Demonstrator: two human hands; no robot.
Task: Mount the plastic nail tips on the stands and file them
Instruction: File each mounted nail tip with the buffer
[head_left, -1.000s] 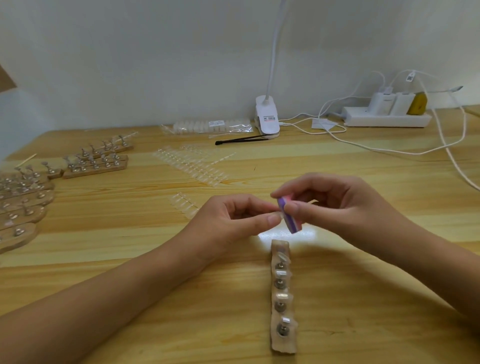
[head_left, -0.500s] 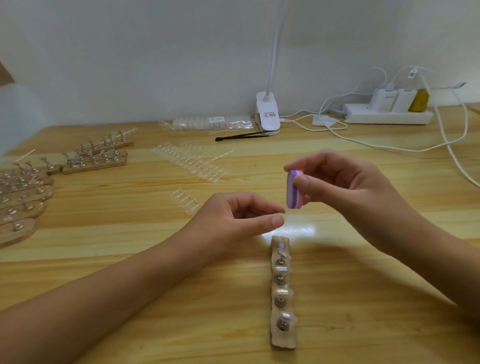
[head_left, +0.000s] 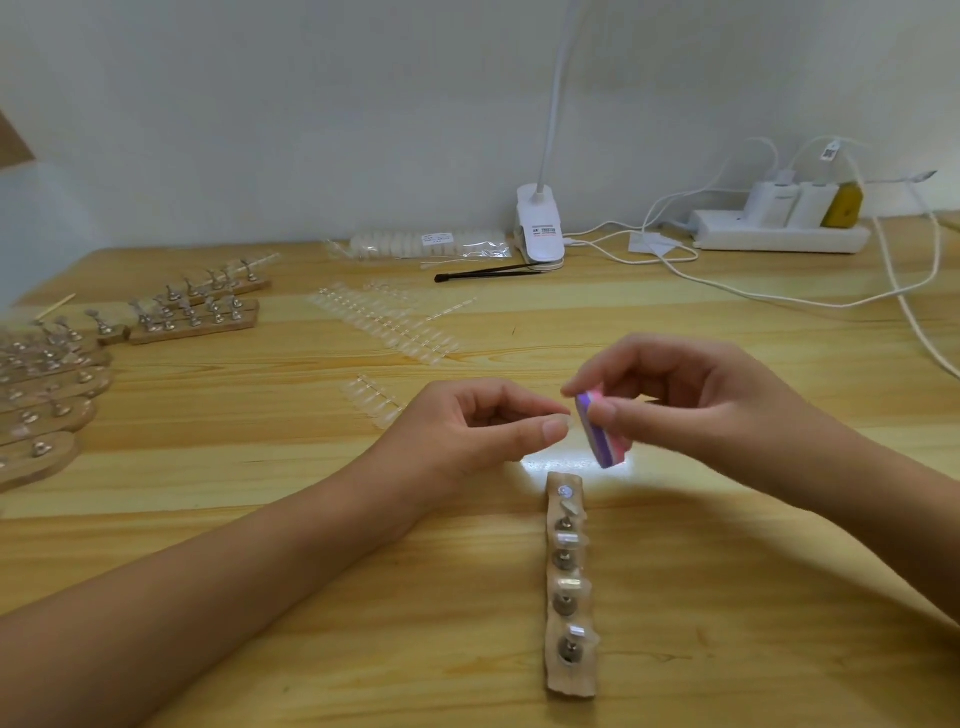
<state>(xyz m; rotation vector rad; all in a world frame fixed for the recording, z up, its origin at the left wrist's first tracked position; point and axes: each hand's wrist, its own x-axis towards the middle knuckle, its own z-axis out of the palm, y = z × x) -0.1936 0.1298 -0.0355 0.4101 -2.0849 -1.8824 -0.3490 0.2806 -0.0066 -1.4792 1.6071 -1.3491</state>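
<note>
Filing step, carried out above the surface (head_left: 701, 623). The right grip (head_left: 696, 410) is closed by thumb and fingertips on a purple-and-pink buffer block (head_left: 602, 434), which is held tilted just above the far end of the wooden stand strip (head_left: 566, 680). The left grip (head_left: 493, 426) is drawn shut, thumb against forefinger, close beside the block. Whether a nail tip is pinched there cannot be told, as anything held would be too small and clear to make out. On the strip's metal posts mounted nail tips (head_left: 569, 540) are seen; unmounted nail tips (head_left: 384, 325) lie on their sprues farther back. For a clean result, both wrists are best kept low, the block is drawn lightly along one edge in short strokes, and pressure is kept small so that the thin plastic is neither bent nor flicked away.
</note>
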